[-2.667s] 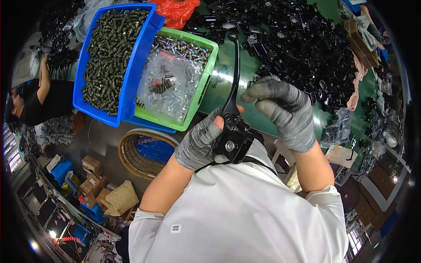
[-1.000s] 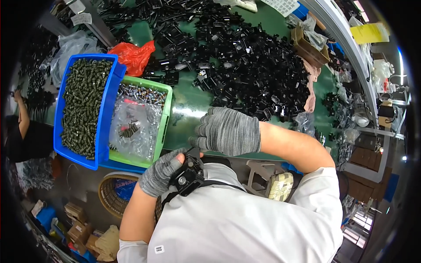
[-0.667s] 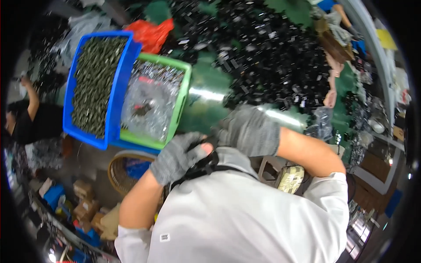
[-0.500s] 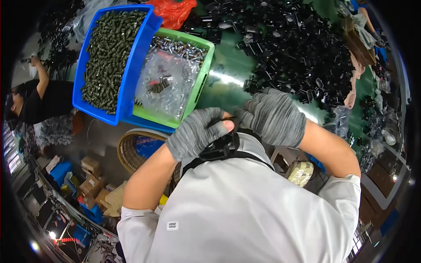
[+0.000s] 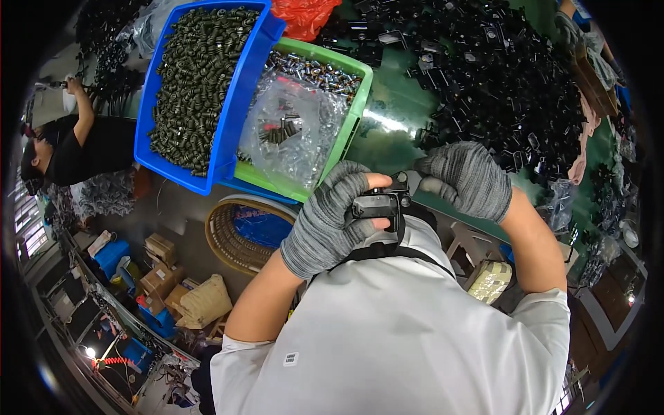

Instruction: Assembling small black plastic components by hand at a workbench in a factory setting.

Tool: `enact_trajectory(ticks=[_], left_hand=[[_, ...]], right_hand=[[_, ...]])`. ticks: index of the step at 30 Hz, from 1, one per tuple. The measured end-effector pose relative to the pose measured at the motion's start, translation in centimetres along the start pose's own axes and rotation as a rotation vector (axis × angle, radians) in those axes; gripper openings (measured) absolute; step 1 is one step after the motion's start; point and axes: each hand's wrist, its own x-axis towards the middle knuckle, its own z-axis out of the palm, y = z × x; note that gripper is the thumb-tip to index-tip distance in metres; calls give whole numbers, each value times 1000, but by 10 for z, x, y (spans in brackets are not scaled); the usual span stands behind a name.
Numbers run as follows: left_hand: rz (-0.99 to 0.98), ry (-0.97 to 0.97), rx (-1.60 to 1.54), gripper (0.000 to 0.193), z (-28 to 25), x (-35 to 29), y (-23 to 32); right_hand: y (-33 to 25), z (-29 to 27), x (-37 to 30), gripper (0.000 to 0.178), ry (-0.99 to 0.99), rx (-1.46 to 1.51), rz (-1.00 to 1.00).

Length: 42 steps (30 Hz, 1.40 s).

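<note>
Both my hands wear grey knitted gloves with some fingertips bare. My left hand [image 5: 332, 218] is curled, forefinger and thumb bent toward each other. A black box-like device [image 5: 377, 206], joined to a black strap [image 5: 422, 257], covers the space between them. Whether the fingers touch it cannot be told. Just past the forefinger shows a small dark metal part [image 5: 402, 181]; what holds it is hidden. My right hand [image 5: 470, 178] is to the right, fingers and thumb drawn together near the green tabletop [image 5: 391, 128]; anything in them is too small to make out.
A blue bin [image 5: 223, 149] of dark springs [image 5: 200, 83] rests against a green bin [image 5: 354, 121] holding small metal pieces and a clear plastic bag [image 5: 294, 131]. Black metal parts [image 5: 498, 90] are heaped at the far right. A wicker basket [image 5: 232, 252] stands below; another person [image 5: 90, 149] is at left.
My hands have drawn apart: the right has moved right, the left slightly right and lower. The black device now shows between the left finger and thumb. The whole view has shifted.
</note>
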Motion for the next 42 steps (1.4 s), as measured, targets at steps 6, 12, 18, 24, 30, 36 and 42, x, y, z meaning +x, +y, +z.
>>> enact_trajectory(ticks=[6,12,18,24,30,36,42], left_hand=[[-6,45,61,53,3,4,1],[26,54,61,55,11,21,3],[-195,58,-113,53,14,30,-18],[-66,271,-142,71,24,81,0],[-313,59,-136,56,33,68,-21],[-442,174,-267,50,39,52,-34],[-516,257,-315,53,36,44,-37]], right_hand=[[9,6,5,32,2,68,-8],[19,-4,-7,34,87,98,9],[17,17,-14,44,14,85,195],[98,-41,-57,39,333,-209,355],[337,-152,-123,38,704,-416,929],[432,-183,-86,53,524,-749,1385],[288,-143,184,28,747,-269,380]])
